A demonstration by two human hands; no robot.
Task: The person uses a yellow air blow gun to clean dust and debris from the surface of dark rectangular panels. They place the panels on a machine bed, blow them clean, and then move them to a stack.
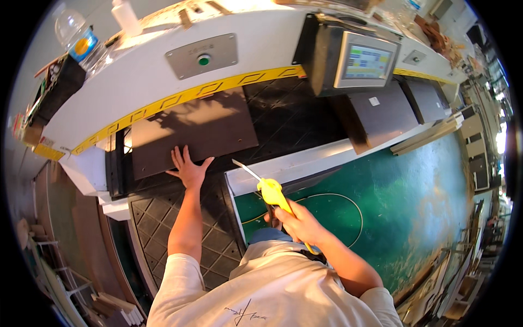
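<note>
Dark brown rectangular panel (199,131), flat, with yellow blow gun (271,192) and two bare hands.
Panel lies on a black worktop (297,122); left-hand grip (190,173) spread, fingers laid over the panel's near edge; right-hand grip (302,224) wrapped around the handle of the blow gun, to the near right of the panel, its slim metal nozzle aimed toward the panel, tip near its near edge. Beyond the panel: yellow strip (190,92), then a green push button (204,60) on a metal plate; beyond and right of it, a touchscreen (368,64); farther right, another brown panel (381,111); beyond and left, a clear plastic bottle (81,46).
</note>
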